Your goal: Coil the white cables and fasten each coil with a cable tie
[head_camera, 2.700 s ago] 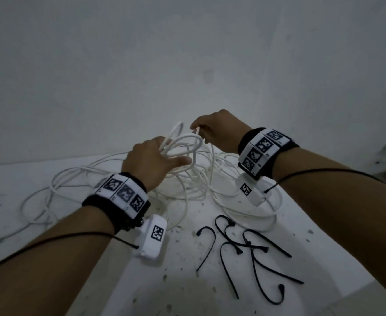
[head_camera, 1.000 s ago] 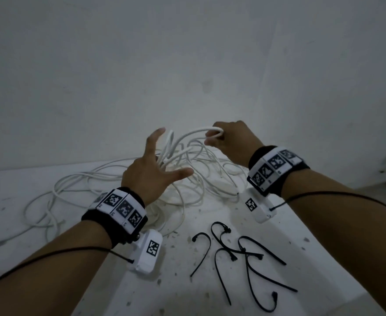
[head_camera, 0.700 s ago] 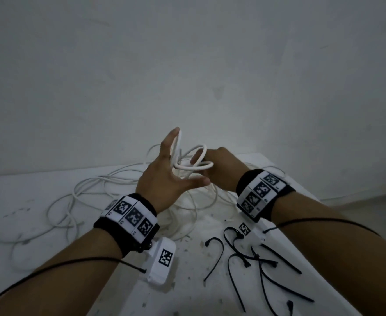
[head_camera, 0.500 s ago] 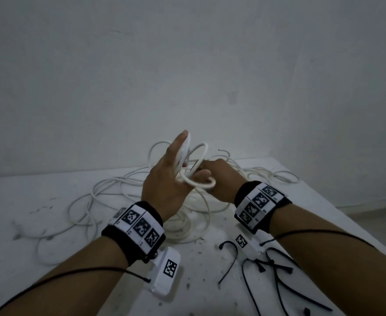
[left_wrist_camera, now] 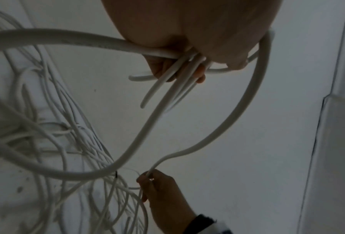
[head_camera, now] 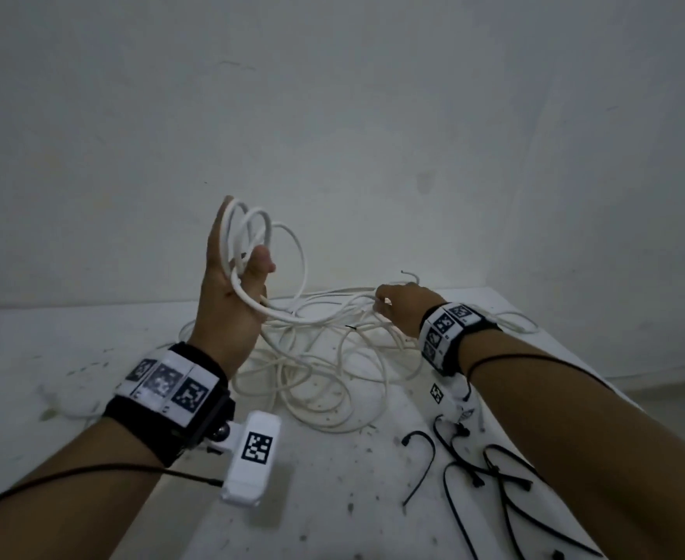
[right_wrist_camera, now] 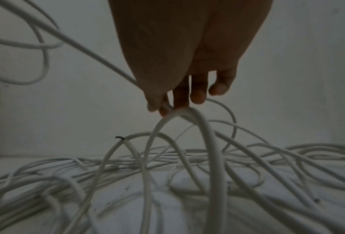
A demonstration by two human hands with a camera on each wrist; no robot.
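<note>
My left hand (head_camera: 247,268) is raised above the table, its thumb pressing several loops of the white cable coil (head_camera: 266,224) against the fingers (left_wrist_camera: 161,69). One strand (head_camera: 292,317) runs from the coil down to my right hand (head_camera: 389,303), which pinches it between thumb and fingertips (right_wrist_camera: 159,107) just above the loose cable pile (head_camera: 324,369). The left wrist view shows the same right hand (left_wrist_camera: 159,194) gripping the strand. Several black cable ties (head_camera: 466,478) lie on the table under my right forearm.
The white, speckled table (head_camera: 324,499) meets a plain wall (head_camera: 332,135) at the back. Its right edge (head_camera: 599,381) drops to the floor. More loose cable (head_camera: 514,323) trails toward the back right corner. A cut cable end (head_camera: 407,272) sticks up behind my right hand.
My right hand has left the coil and moved right and down to the pile. My left hand has lifted the coil higher, with one more loop on it.
</note>
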